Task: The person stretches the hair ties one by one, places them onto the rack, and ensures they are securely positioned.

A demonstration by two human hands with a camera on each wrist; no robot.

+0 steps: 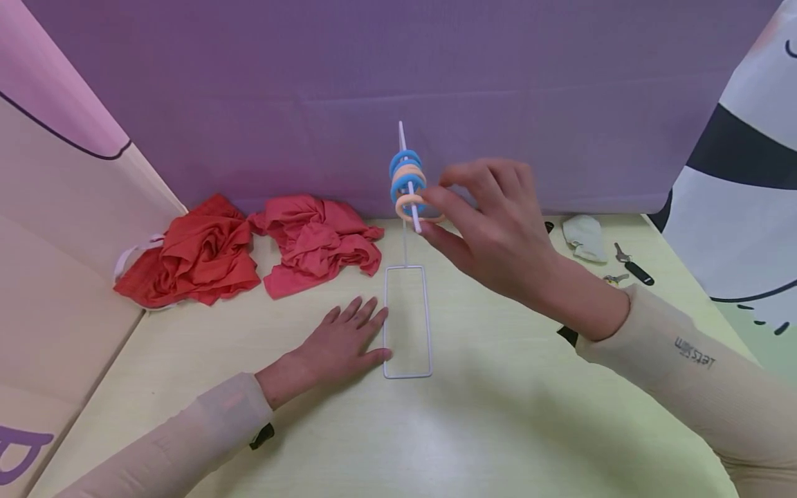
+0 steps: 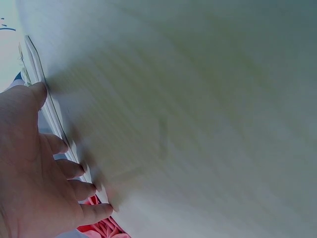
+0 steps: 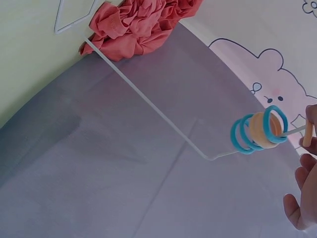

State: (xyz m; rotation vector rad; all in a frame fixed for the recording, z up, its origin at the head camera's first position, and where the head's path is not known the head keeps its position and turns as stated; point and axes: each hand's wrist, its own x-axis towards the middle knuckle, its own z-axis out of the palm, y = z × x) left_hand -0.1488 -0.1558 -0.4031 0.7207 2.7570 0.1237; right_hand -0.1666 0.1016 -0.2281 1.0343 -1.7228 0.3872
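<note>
A white wire stand has a flat rectangular base [image 1: 428, 325] on the table, a tall upright and a rod pointing toward me at the top. Several blue rings [image 3: 268, 125] and peach rings [image 3: 257, 130] hang together along that rod. At its free end my right hand [image 1: 498, 228] pinches another peach ring [image 3: 308, 135] between thumb and index finger; the rod tip appears to pass through it. My left hand [image 1: 336, 346] lies flat on the table, fingers spread, thumb and index fingertip at the left side of the base.
Red cloth [image 1: 199, 256] and pinkish-red cloth [image 1: 314, 242] lie crumpled at the back left. Toward the back right are a pale cloth [image 1: 585, 238], a key with a black fob [image 1: 639, 273] and another key [image 1: 616, 279]. A purple backdrop [image 1: 299, 104] stands behind the table.
</note>
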